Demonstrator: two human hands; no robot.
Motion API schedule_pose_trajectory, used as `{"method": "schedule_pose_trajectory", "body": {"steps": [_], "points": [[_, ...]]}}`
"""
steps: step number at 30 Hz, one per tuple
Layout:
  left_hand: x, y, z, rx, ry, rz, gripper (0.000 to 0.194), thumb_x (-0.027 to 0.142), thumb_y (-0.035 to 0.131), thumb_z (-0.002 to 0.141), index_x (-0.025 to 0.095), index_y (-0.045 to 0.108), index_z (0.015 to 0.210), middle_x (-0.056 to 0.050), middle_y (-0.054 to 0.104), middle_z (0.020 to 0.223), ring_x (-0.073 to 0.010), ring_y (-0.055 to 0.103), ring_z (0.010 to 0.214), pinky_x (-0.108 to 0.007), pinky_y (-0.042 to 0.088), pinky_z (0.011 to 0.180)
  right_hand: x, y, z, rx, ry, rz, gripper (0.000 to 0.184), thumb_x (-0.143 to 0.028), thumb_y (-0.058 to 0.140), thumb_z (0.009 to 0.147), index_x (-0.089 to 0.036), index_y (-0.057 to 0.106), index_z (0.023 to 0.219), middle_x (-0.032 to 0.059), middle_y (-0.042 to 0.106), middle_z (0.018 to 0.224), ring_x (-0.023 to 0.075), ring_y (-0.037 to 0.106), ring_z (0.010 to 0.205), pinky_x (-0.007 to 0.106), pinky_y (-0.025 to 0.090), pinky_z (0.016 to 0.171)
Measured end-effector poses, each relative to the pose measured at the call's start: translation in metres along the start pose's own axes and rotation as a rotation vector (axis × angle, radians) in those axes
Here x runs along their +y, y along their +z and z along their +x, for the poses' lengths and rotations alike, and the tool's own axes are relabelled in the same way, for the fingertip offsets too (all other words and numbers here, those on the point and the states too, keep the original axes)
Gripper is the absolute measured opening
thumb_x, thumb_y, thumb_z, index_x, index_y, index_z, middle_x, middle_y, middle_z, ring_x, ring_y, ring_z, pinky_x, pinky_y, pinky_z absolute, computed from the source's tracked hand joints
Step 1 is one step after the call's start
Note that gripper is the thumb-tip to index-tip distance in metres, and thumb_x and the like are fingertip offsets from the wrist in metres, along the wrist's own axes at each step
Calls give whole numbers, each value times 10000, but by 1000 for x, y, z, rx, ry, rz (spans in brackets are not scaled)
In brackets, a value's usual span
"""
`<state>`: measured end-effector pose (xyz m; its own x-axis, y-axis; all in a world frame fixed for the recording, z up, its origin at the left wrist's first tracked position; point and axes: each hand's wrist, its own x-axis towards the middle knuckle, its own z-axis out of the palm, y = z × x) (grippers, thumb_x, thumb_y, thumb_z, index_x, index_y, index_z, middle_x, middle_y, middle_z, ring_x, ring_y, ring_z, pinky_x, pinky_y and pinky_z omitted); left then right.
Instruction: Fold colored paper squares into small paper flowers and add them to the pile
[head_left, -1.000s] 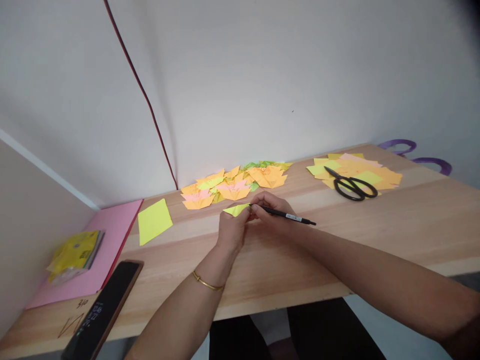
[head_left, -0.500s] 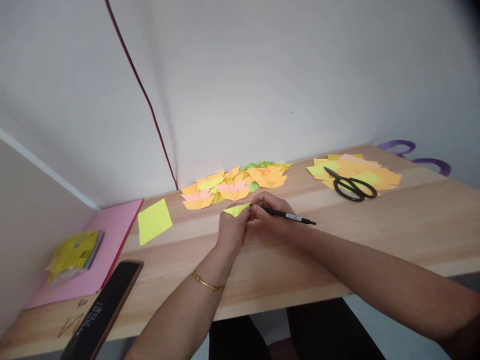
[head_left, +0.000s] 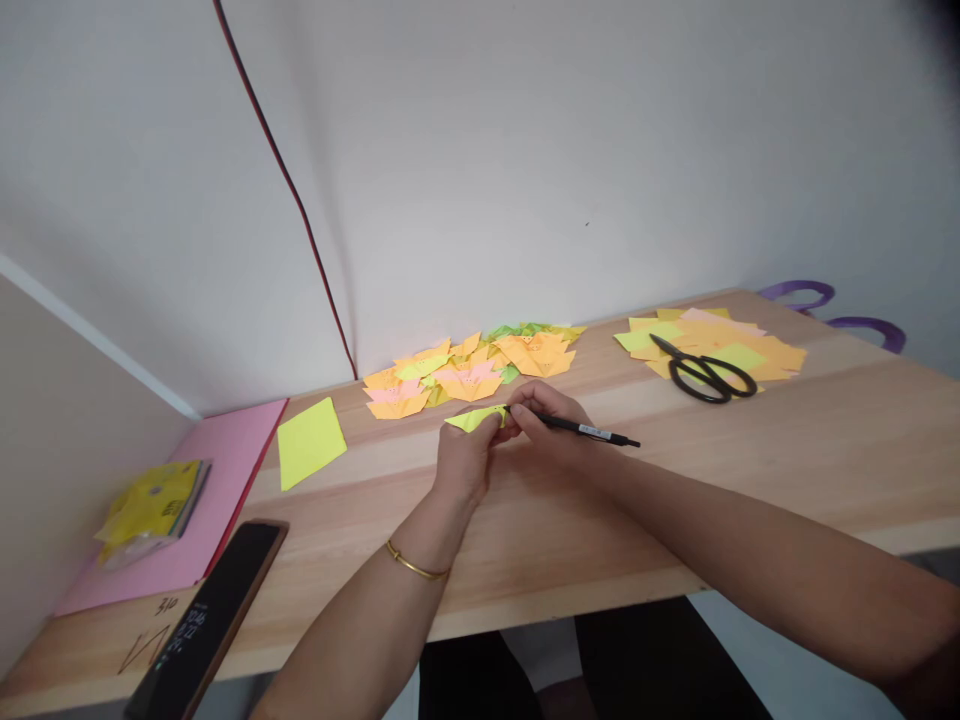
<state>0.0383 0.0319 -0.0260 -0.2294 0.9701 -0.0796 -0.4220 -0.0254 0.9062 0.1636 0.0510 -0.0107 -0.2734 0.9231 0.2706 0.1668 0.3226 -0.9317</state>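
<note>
My left hand (head_left: 466, 457) pinches a small folded yellow paper (head_left: 472, 419) between thumb and fingers, just above the wooden table. Small dark marks show near the paper's right end. A slim black pen (head_left: 589, 431) is gripped in my right hand (head_left: 551, 420), its tip at the marked end of the paper. The two hands are close together, and the right fingers partly hide the left fingertips. Behind them, against the wall, several folded paper pieces (head_left: 469, 380) in orange, pink, yellow and green lie overlapping, some with drawn dots.
Black-handled scissors (head_left: 709, 373) rest on a pile of coloured paper (head_left: 784, 355) at the right. Left of my hands lie a yellow paper stack (head_left: 311, 445), a phone (head_left: 214, 610), and a yellow packet (head_left: 154, 510) on a pink folder (head_left: 240, 440). Purple loops (head_left: 870, 326) show beyond the table's right edge.
The pen has shifted slightly to the right with my right hand, and its tip has come away a little, showing dark marks on the paper. My left hand stays nearly still.
</note>
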Motion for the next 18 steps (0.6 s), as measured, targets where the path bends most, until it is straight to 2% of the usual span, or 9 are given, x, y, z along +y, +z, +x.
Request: {"method": "schedule_pose_trajectory", "body": {"steps": [18], "points": [[-1,-2,0,-14,29,39,125,200,708,587,127,671,681,-11,658,671,-139,613,639,-275,510,655,14,2,0,-44,5,2,89,-293,504,817,-221,542,852,6,674,773,149,665,717,257,529,650]]}}
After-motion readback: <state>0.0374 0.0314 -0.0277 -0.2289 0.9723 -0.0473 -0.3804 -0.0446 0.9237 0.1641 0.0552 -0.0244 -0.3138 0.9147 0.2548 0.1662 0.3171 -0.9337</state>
